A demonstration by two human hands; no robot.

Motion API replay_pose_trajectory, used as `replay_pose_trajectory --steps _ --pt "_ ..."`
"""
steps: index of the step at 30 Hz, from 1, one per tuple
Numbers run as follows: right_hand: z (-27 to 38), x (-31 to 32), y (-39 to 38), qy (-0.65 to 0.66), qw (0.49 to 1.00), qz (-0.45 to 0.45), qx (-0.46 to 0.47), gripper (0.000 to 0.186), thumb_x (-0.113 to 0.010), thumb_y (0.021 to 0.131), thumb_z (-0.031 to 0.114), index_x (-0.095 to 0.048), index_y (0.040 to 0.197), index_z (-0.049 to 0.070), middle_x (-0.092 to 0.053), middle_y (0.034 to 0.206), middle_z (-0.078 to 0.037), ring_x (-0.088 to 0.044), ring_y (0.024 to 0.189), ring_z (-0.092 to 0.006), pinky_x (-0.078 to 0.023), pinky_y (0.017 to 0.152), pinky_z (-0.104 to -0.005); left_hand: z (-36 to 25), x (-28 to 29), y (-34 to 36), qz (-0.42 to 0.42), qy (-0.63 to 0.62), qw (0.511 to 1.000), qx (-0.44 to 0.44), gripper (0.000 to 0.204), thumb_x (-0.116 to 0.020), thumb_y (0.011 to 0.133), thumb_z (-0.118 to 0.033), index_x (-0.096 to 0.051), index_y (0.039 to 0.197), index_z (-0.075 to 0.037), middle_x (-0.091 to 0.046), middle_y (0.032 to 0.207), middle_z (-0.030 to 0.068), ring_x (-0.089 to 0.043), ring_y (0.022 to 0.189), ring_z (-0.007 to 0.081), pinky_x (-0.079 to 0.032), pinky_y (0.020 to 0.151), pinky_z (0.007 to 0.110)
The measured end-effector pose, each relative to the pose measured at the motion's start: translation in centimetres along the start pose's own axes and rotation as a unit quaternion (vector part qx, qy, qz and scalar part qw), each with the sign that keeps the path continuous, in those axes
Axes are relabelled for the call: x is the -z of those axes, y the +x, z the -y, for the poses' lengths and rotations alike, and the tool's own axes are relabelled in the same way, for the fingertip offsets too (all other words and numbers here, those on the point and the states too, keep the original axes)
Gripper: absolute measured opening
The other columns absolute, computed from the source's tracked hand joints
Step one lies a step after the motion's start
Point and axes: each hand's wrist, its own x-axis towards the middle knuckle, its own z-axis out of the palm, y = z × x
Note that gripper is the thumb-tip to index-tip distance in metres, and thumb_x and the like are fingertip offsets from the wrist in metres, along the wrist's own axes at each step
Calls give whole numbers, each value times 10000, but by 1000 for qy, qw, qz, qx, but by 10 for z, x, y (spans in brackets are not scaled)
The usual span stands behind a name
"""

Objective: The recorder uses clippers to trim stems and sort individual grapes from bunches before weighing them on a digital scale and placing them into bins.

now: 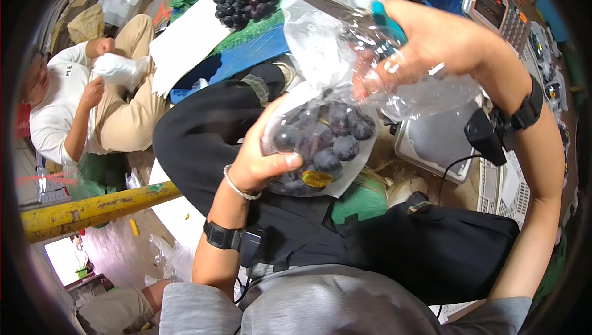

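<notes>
Dark purple grapes fill a clear plastic bag [330, 140] with a yellow oval sticker near its bottom, held above my lap. My left hand [260, 161] is closed around the left side of the bag, its thumb pressed on the front. Above it, my right hand [428, 39] grips small scissors [324, 5] with teal handles, the blades pointing to the upper left. Loose clear film hangs around the right fingers, and their tips are at the bag's gathered top. Glare on the plastic hides exactly how those fingers hold it.
Bunches of dark grapes [245, 3] lie on green sheeting ahead. A scale platform [435, 144] stands at the right, its keypad display [496, 8] farther back. A yellow pole [98, 210] crosses at the left. Another person [74, 97] sits there holding a white bundle [120, 70].
</notes>
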Motion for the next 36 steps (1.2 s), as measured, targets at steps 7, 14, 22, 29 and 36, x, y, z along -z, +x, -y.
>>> replay_pose_trajectory --steps 7,14,22,29,36 --pt "-22 -24 -16 -320 937 -50 130 491 -691 709 51 -557 1179 2 -611 1097 -175 -574 1043 -315 -440 908 -383 24 -4 -27 0 3 1000 18 913 -831 667 -196 -318 1389 24 -452 1320 97 -423 1221 175 -321 1044 308" --pt "-8 -52 -13 -180 983 17 -30 439 -730 668 42 -537 1057 -23 -597 991 -161 -579 926 -281 -438 820 -348 19 -27 -53 21 -14 1000 11 886 -791 686 -164 -303 1402 17 -501 1270 96 -482 1142 141 -388 974 293" --pt "0 -71 -41 -305 950 55 28 468 -682 633 -30 -505 1066 -11 -586 924 -202 -587 884 -364 -455 751 -366 39 -24 -63 -14 20 999 -26 965 -813 638 -172 -273 1413 24 -498 1293 128 -473 1180 180 -370 994 293" --pt "25 -81 -41 -355 920 163 4 744 -677 530 -77 -467 1239 5 -531 1136 -245 -465 1088 -485 -405 915 -458 29 -25 -67 56 26 998 22 885 -802 649 -180 -342 1375 27 -583 1168 106 -541 1065 149 -428 924 283" --pt "67 -75 -54 -308 914 265 -5 611 -697 551 34 -542 1142 -2 -547 1107 -223 -487 1065 -458 -386 944 -484 29 -23 -70 178 -93 978 63 992 -800 675 -32 -183 1451 -35 -522 1216 67 -507 1079 129 -457 891 289"
